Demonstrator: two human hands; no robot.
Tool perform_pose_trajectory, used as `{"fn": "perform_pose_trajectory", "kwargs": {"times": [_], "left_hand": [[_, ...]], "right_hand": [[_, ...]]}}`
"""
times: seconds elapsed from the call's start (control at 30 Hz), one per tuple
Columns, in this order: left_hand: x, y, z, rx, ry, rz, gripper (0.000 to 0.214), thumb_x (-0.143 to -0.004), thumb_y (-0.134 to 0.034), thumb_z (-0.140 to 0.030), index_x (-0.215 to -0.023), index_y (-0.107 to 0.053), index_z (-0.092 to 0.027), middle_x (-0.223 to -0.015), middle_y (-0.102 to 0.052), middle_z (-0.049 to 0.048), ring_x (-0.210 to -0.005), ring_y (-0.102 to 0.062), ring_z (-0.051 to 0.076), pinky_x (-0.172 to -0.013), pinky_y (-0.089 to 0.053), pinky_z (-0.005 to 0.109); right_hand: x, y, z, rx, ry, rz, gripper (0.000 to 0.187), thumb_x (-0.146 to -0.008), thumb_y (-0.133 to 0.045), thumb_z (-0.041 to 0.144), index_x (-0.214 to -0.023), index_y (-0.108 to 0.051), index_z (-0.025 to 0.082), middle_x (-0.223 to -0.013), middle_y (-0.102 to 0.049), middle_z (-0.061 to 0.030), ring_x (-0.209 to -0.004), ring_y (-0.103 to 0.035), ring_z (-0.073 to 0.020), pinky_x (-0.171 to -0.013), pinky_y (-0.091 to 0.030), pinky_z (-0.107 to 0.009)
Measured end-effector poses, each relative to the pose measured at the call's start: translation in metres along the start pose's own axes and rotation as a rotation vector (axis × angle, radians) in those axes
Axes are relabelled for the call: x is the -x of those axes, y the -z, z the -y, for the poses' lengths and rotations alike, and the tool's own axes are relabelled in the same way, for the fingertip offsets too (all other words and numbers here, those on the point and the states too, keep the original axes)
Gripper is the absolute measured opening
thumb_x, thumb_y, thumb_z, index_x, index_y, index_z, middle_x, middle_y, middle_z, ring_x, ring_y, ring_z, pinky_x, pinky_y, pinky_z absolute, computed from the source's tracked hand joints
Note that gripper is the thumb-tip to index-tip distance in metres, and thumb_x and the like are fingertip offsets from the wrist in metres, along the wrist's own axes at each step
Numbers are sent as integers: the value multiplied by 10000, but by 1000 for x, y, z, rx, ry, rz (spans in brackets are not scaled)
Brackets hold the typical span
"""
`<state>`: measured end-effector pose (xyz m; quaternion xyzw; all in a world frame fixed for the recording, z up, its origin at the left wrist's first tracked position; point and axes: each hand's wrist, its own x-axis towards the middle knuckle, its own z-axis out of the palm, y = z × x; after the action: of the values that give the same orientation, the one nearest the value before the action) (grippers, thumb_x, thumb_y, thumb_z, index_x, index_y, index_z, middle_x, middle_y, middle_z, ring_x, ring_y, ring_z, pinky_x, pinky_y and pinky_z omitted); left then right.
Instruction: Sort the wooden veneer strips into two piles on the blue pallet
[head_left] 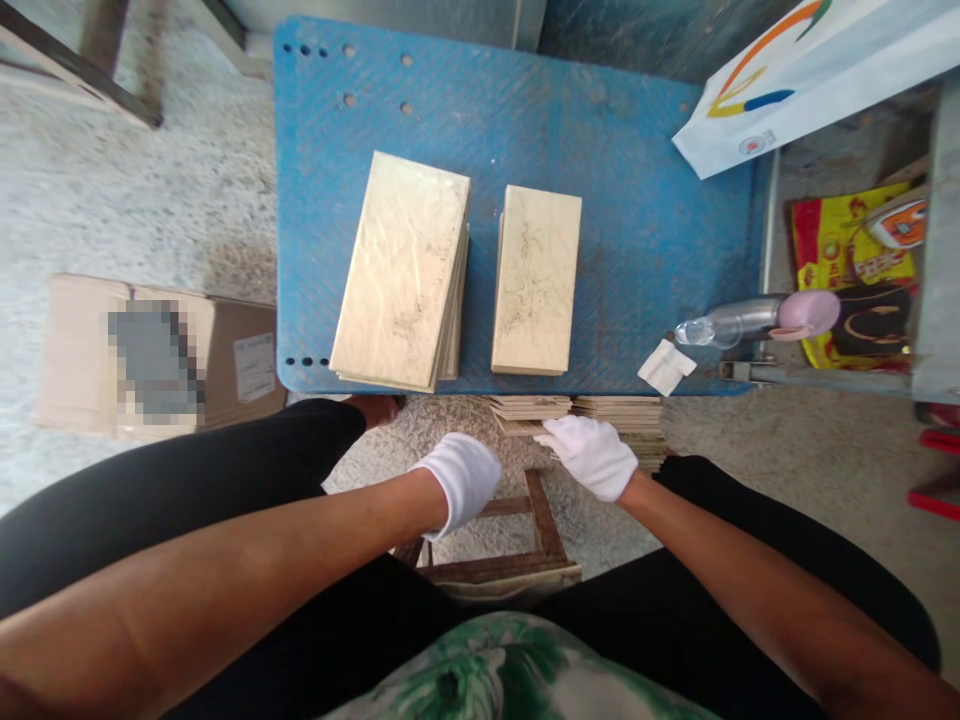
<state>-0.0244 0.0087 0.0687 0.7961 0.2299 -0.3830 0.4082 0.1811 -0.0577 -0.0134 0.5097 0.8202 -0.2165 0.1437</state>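
White-gloved, my right hand point(589, 455) is at the stack of thin tiles point(529, 408) just below the table edge, its bent fingers closed at the edge of a tile in that stack. My left hand point(465, 480), also in a white glove, hangs over the gap between my legs, apart from the stacks; its fingers point down and are hidden. On the blue table, a taller, slightly skewed pile of cream marbled tiles point(405, 270) stands to the left. A narrower, neater pile of similar tiles point(536, 275) is beside it.
The blue table point(637, 180) carries a white paper bag point(750, 125), a clear bottle point(720, 325) and a folded white paper point(666, 368) on its right. A cardboard box point(240, 340) sits on the floor at left. Below my hands is a wooden stool point(544, 515).
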Motion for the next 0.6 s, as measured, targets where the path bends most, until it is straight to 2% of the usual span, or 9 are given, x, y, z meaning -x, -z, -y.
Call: {"fn": "perform_pose_trajectory", "kwargs": {"times": [0.1,0.2,0.27,0.33,0.4,0.47,0.53,0.6], "left_hand": [[1,8,4,13,-10,-71,220,-759,-552,-51,-926,-682,7,-858,-683,236,-819,-670,380,-654,-521,461],[4,20,9,59,-9,-234,223,-847,-473,-112,-894,-680,-43,-831,-681,187,-787,-673,310,-671,-516,412],[6,28,12,163,22,-387,294,-916,-412,-227,-926,-679,-103,-832,-679,139,-767,-668,266,-695,-515,389],[7,33,15,291,89,-582,356,-939,-377,-355,-1061,-649,-161,-894,-676,112,-807,-664,255,-738,-516,386],[5,35,19,374,159,-770,427,-927,-389,-416,-1247,-547,-180,-1093,-641,132,-966,-639,268,-839,-500,387],[1,36,22,434,200,-898,535,-907,-438,-395,-1383,-396,-155,-1338,-502,159,-1177,-535,269,-971,-439,377],[-5,37,27,541,228,-944,652,-873,-502,-362,-1439,-281,-124,-1454,-371,164,-1299,-420,256,-1058,-366,365],[-12,39,33,681,247,-922,740,-838,-550,-340,-1453,-219,-96,-1456,-365,178,-1321,-390,256,-1083,-336,368]], "right_hand": [[-1,11,1,-62,87,-175,346,-978,-399,372,-1086,-678,200,-882,-704,-85,-808,-635,-177,-672,-424,-277],[-6,28,1,-206,81,-328,294,-958,-467,334,-1120,-674,203,-920,-718,-79,-817,-643,-157,-748,-461,-267],[-13,41,-2,-344,-56,-417,298,-940,-493,361,-1115,-679,207,-990,-714,-76,-853,-646,-161,-801,-480,-272],[-23,51,-10,-474,-269,-472,337,-919,-501,421,-1111,-680,208,-1041,-703,-79,-895,-647,-186,-844,-494,-308],[-33,57,-20,-594,-455,-477,405,-893,-509,472,-1160,-654,203,-1072,-692,-91,-923,-650,-218,-876,-499,-364],[-42,57,-31,-721,-543,-456,465,-877,-514,487,-1216,-616,187,-1116,-677,-102,-958,-649,-233,-914,-489,-403],[-48,54,-38,-828,-553,-416,496,-870,-519,476,-1250,-588,166,-1167,-658,-105,-1021,-634,-230,-966,-462,-407],[-53,51,-38,-898,-530,-372,501,-867,-524,450,-1268,-570,153,-1231,-625,-101,-1089,-605,-219,-1010,-428,-390]]}}
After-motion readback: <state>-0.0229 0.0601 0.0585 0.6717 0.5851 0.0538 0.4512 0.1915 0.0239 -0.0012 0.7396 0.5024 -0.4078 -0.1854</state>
